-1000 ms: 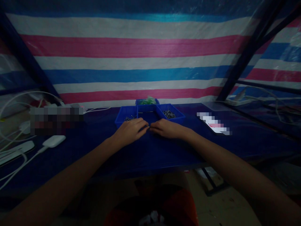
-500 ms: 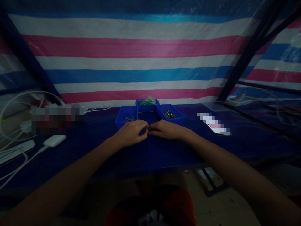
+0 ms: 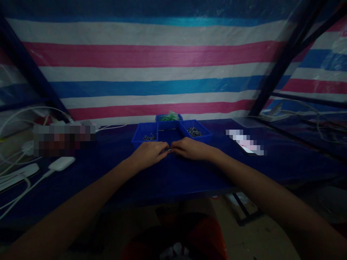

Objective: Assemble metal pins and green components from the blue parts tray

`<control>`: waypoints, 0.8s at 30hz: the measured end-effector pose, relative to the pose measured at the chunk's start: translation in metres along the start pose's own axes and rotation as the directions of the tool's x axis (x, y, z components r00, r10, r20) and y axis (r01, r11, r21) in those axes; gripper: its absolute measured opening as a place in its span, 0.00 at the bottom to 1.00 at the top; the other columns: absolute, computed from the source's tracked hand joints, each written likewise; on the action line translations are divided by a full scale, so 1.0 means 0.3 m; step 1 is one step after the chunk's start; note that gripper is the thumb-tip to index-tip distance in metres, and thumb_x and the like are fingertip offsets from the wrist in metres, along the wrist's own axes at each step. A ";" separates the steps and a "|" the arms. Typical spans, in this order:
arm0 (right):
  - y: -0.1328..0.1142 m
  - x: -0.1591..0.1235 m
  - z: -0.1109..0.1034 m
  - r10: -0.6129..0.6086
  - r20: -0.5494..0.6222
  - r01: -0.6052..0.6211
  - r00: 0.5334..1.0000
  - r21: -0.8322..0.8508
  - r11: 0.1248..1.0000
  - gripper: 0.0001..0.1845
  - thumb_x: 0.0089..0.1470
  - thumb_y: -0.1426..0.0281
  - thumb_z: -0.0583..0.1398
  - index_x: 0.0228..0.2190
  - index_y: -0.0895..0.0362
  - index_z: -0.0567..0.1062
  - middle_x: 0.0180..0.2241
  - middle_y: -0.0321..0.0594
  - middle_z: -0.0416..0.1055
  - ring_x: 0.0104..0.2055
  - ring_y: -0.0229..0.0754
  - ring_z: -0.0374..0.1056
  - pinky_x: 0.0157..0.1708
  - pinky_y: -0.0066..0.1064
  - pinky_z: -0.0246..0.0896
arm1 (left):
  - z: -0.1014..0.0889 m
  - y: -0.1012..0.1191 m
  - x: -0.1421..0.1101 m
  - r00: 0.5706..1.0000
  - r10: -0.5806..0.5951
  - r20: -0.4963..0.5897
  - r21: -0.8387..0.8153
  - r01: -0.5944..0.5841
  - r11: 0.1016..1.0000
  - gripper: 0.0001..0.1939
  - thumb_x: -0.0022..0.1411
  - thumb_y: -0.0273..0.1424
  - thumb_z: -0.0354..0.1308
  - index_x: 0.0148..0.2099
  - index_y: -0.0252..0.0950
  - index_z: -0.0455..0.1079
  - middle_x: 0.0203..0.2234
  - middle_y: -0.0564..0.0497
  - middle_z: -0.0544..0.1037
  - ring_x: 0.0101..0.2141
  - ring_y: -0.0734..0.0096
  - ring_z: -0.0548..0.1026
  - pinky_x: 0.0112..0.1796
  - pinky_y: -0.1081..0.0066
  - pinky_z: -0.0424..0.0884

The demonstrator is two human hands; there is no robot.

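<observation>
Small metal piece (image 3: 169, 150) between both hands' fingers (image 3: 165, 145).

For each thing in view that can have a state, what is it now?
Left hand: pinching
Right hand: pinching
Small silvery metal piece: held between both hands' fingertips
Left blue plastic bin: open, partly filled with metal pieces
Right blue plastic bin: open, partly filled with metal pieces
Crumpled green plastic bag: in the open rear blue plastic bin
Flat rectangular phone: screen lit
White plastic adapter: cable attached
</observation>
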State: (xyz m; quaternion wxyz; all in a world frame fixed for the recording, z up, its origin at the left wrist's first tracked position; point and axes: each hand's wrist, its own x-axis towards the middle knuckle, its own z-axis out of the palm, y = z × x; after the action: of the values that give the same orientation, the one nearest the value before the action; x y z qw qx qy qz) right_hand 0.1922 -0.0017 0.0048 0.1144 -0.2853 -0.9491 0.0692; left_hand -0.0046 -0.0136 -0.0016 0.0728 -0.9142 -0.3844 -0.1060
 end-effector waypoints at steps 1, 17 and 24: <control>0.002 0.000 0.002 0.007 -0.003 -0.007 1.000 -0.008 1.000 0.11 0.57 0.69 0.49 0.30 0.60 0.69 0.22 0.37 0.66 0.23 0.33 0.60 0.26 0.25 0.51 | -0.001 0.000 0.000 1.000 -0.009 0.006 0.008 0.009 1.000 0.11 0.61 0.36 0.45 0.38 0.37 0.65 0.28 0.52 0.73 0.29 0.71 0.71 0.27 0.73 0.59; -0.003 0.002 0.011 0.163 0.014 -0.158 0.987 -0.162 0.974 0.11 0.55 0.69 0.50 0.33 0.60 0.71 0.28 0.43 0.71 0.28 0.38 0.65 0.28 0.27 0.51 | -0.010 -0.005 0.007 0.990 -0.118 0.082 0.077 0.111 0.991 0.09 0.59 0.33 0.44 0.33 0.37 0.64 0.25 0.53 0.72 0.26 0.71 0.70 0.23 0.73 0.53; -0.029 0.003 0.008 0.142 0.004 -0.139 0.990 -0.157 0.978 0.10 0.52 0.69 0.53 0.33 0.59 0.72 0.27 0.42 0.71 0.29 0.38 0.65 0.28 0.28 0.52 | -0.009 -0.016 0.008 0.984 -0.118 0.132 0.067 0.109 0.992 0.08 0.59 0.32 0.45 0.32 0.37 0.64 0.24 0.54 0.72 0.25 0.72 0.69 0.23 0.74 0.54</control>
State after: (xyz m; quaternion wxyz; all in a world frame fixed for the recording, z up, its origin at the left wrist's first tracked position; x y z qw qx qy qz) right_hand 0.1863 -0.0087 0.0045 0.0795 -0.3592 -0.9299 0.0044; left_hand -0.0067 -0.0093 0.0019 0.0673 -0.8933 -0.4429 -0.0360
